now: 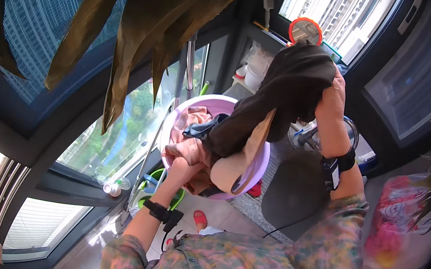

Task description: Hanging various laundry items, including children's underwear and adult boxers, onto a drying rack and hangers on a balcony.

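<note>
A lilac basin (260,169) full of clothes stands before me. My right hand (332,100), raised at the right, is closed on the upper end of a dark brown garment (297,71). The garment stretches down from there into the basin. A beige piece of cloth (232,172) hangs beside its lower part. Over the basin's near left side, my left hand (183,173) is closed on a pinkish cloth (189,150); its fingertips are partly hidden in the folds. A dark blue cloth (205,127) lies farther back in the basin.
Brown pointed pieces (149,20) hang overhead at the upper left. A round orange-rimmed mirror (306,31) stands by the far window. A metal pole (189,67) rises behind the basin. At the right lies a pink plastic bag (393,220); a green container (176,199) sits below left.
</note>
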Motion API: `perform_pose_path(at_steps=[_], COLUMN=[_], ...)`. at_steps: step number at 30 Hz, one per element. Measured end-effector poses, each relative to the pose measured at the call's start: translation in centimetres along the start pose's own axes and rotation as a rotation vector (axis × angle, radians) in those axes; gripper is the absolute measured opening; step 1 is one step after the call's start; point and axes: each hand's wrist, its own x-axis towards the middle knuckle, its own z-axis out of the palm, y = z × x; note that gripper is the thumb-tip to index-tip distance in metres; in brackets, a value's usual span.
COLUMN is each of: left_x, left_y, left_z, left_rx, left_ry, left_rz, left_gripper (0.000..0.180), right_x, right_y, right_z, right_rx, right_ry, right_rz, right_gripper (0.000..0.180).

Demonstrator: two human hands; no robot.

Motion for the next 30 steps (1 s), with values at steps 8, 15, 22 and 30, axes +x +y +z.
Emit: perform_pose_path(at_steps=[8,15,22,30], left_x=[1.6,2.9,4.4,1.6], left_y=[3.8,4.1,6.5,14.5], left_z=[-2.9,-3.2,-9.9,-2.1], left_rx=[0.475,0.397,0.030,0.105], left_ry=[0.005,0.251,0.393,0.145], left_rz=[0.037,0.040,0.164,0.306], left_gripper=[0.039,0.048,0.018,0.050], right_x=[0.5,-0.7,2.0,0.4], right_y=[2.1,2.3,-4.1,-7.7], right_z=[0.9,5.9,5.9,6.0], right_rx=[-0.576,-0.894,-0.314,-0.144], right_ry=[-0.193,-0.494,-0.096,0.203], right_rz=[0.060,0.245,0.196,0.041], right_gripper=[0.047,0.038,0.033,0.034])
